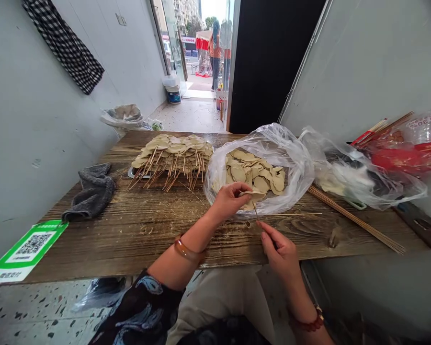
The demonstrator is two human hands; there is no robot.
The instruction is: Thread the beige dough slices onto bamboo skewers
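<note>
My left hand pinches a flat, pale beige slice over the front rim of a clear plastic bag. In my right hand is a thin wooden skewer, gripped near its lower end. The skewer's upper end meets the underside of the slice; whether it has pierced it I cannot tell. Inside the open bag lie many loose slices of the same kind. To the left, a heap of skewered slices is stacked on a metal tray, with the sticks pointing toward me.
A bundle of bare skewers lies at the right, beside plastic bags and a dark board with a handle hole. A grey cloth and a green QR card are at the left. Beyond stands an open doorway.
</note>
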